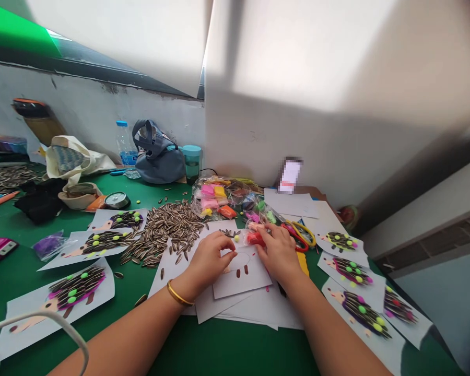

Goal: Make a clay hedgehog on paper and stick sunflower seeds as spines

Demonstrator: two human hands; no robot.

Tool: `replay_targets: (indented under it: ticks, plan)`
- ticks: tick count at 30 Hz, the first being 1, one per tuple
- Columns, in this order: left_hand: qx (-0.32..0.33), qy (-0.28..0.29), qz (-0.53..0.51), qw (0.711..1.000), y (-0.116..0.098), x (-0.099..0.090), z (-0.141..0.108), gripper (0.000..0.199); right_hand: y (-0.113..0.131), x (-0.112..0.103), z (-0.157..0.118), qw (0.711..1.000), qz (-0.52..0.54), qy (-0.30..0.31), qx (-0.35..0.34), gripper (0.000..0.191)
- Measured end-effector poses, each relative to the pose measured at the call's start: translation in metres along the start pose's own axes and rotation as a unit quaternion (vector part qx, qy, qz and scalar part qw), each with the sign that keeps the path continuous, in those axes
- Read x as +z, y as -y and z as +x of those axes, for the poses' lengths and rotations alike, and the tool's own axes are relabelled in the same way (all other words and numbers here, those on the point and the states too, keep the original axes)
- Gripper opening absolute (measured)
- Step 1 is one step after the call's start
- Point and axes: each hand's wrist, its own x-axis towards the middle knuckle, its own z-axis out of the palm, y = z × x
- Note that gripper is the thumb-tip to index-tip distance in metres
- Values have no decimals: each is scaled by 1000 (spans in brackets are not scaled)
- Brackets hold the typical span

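My left hand, with a gold bangle on the wrist, is curled over the left edge of a small white card. Its thumb and forefinger come close together; whatever lies between them is too small to make out. The card bears a faint pencil outline and two brown oval pieces. My right hand reaches over the card's upper right, its fingers on a small clear packet of red clay. A yellow-green ball lies between the hands. More white sheets are under the card.
Sunflower seeds are heaped at left. Clay packets and scissors lie behind the hands. Hedgehog pictures made with seeds flank both sides, such as one at left and one at right. A phone leans at the back.
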Motion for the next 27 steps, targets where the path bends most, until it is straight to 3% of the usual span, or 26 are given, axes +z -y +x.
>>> replay_targets:
  ticks: [7,10,18,27]
  plan:
    - [8,3,9,1000,-2,-2,1,4,0,6,5,1000,-11,2,1,36]
    - [13,6,10,1000,-6,-5,1,14,-1,5,4,1000,23,-14,1,36]
    - [34,-59,-4,998,-14,-10,-4,10,7,-4,-4,981,159,-46,-99,27]
    - [53,-96,-14,994,-14,-12,-4,11,16,-10,-9,978,164,-37,-120,23]
